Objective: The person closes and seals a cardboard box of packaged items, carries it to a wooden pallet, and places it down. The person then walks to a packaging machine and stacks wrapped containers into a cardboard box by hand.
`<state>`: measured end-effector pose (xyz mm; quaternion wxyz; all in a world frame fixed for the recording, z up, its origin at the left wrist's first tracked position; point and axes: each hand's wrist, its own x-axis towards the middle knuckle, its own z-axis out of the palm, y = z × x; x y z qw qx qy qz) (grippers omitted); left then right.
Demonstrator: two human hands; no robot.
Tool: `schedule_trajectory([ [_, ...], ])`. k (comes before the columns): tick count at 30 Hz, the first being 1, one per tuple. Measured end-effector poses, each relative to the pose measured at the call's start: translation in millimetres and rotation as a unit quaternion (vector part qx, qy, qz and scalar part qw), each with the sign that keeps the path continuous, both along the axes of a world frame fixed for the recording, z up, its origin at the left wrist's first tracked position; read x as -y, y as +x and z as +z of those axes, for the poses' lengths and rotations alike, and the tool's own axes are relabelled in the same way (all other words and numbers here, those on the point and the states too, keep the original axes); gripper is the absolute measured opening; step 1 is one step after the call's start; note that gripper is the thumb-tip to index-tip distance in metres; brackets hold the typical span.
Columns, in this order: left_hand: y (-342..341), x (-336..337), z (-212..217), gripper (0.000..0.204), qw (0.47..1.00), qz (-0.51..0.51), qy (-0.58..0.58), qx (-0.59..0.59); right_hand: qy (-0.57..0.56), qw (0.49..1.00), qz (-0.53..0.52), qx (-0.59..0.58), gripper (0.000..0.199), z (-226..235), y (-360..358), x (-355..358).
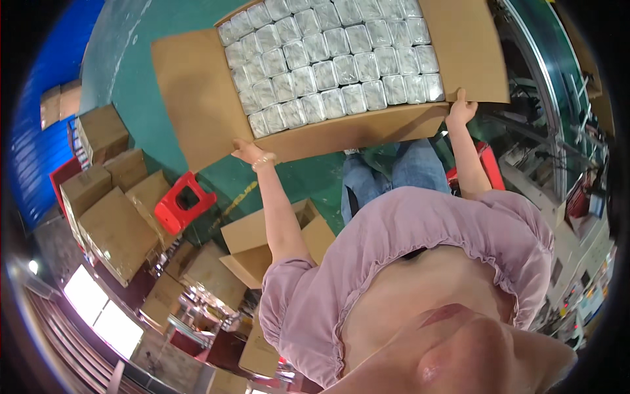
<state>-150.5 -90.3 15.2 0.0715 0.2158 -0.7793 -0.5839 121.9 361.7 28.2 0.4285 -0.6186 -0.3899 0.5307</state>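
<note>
A large open cardboard box (367,130) lies in front of me, its flaps folded outward. Rows of clear-wrapped, whitish small packs (328,65) fill it, packed side by side. My left hand (251,152), with a bracelet at the wrist, grips the box at its near left corner, beside the left flap (193,92). At the near right corner my right hand (461,113) is closed on the cardboard, thumb up, next to the right flap (469,49). The fingertips of both hands are partly hidden by the cardboard.
A red plastic stool (184,203) stands on the green floor to the left. Below my left forearm is an open cardboard carton (252,231). Stacked closed cartons (115,230) stand further left. Machinery with a metal frame (551,131) lines the right side.
</note>
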Motion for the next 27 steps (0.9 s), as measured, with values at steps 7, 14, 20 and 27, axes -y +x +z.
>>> schedule_trajectory([
  [7,18,6,66,0.068,0.657,-0.491,-0.567,-0.084,0.426,0.631,0.466,0.451,0.042,41,20,56],
  [14,-52,38,74,0.085,0.308,-0.661,-0.658,-0.188,-0.017,0.827,0.393,0.402,0.097,29,2,35],
  [20,-79,27,68,0.066,0.43,-0.76,-0.466,-0.139,-0.022,0.644,0.508,0.572,0.085,66,-10,-7],
  [27,-92,17,62,0.058,0.75,-0.64,-0.116,0.124,-0.295,0.426,0.714,0.47,0.063,188,-157,-50],
])
